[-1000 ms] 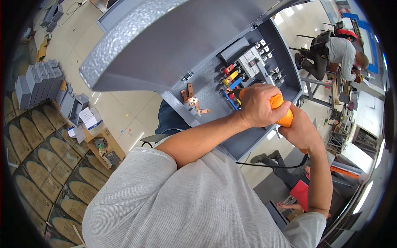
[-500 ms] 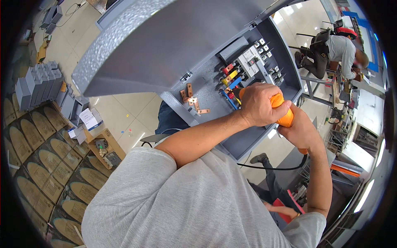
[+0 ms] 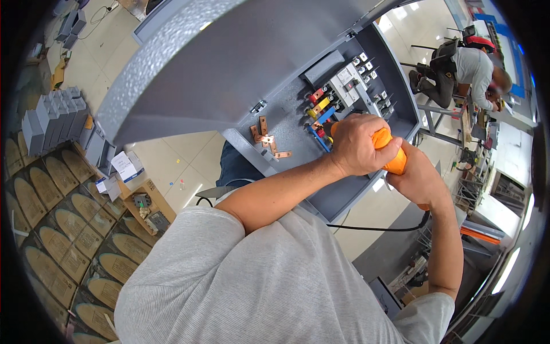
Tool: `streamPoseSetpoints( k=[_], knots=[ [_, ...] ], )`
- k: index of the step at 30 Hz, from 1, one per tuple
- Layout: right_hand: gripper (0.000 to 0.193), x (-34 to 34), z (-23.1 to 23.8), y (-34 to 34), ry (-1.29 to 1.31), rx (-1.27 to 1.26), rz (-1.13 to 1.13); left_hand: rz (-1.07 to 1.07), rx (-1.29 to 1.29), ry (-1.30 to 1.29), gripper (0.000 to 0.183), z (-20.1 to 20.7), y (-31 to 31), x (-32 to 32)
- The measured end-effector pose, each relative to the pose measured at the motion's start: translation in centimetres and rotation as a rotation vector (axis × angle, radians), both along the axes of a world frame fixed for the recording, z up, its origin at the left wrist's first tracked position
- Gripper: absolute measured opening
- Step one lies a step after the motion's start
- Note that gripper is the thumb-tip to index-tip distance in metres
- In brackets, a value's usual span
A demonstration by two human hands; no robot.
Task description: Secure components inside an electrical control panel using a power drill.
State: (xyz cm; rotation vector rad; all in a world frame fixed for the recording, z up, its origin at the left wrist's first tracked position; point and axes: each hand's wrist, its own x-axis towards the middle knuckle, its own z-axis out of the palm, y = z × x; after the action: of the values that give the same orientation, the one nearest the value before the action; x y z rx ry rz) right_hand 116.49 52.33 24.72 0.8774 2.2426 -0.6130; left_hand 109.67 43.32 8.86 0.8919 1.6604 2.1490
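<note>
Both hands are closed around an orange corded power drill [image 3: 396, 162], held over the right side of a grey metal electrical box [image 3: 338, 202]. My left hand [image 3: 361, 144] wraps the front of its body, and my right hand [image 3: 423, 176] grips the handle end. Black cable runs from the handle's lower end. Beyond my left hand, inside the box, a white and grey circuit breaker [image 3: 345, 84] is mounted with red, yellow and blue sleeved copper bars [image 3: 321, 109] beside it. The drill's tip is hidden behind my left hand. Several loose copper strips [image 3: 263, 137] lie at the box's left corner.
The box's grey lid [image 3: 189, 74] stands open on the left. Stacked grey housings [image 3: 57, 117], patterned cardboard cartons [image 3: 51, 241] and a small carton of parts [image 3: 146, 209] are on the left. At the right, another person [image 3: 472, 69] bends over a workbench.
A person who was passing at the lower right has left the view. My hands and the drill have barely moved. The person at the far right has shifted slightly.
</note>
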Motion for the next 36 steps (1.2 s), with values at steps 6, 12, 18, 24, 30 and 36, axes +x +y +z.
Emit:
streamPoseSetpoints(
  k=[6,12,18,24,30,36],
  knots=[
    [0.047,-0.4,0.3,-0.5,-0.014,-0.004,-0.015,0.003,-0.002,-0.008,0.027,0.0,-0.2,-0.1],
    [0.048,0.1,0.3,-0.8,-0.027,0.003,-0.027,-0.011,0.01,0.0,0.027,-0.1,-0.4,0.1],
    [0.059,1.6,0.6,-0.3,0.048,-0.038,-0.011,-0.043,0.039,0.004,0.025,-0.2,0.0,0.7],
    [0.067,3.5,0.1,-0.2,0.159,0.055,0.026,-0.154,0.01,-0.056,0.018,-0.5,0.5,0.7],
    [0.065,3.9,0.1,-0.2,0.108,0.047,-0.03,-0.224,0.014,-0.084,0.023,0.2,0.6,0.5],
    [0.065,3.3,-0.8,0.5,0.012,-0.018,-0.045,-0.238,0.006,-0.02,0.024,-0.1,0.4,0.4]
  ],
)
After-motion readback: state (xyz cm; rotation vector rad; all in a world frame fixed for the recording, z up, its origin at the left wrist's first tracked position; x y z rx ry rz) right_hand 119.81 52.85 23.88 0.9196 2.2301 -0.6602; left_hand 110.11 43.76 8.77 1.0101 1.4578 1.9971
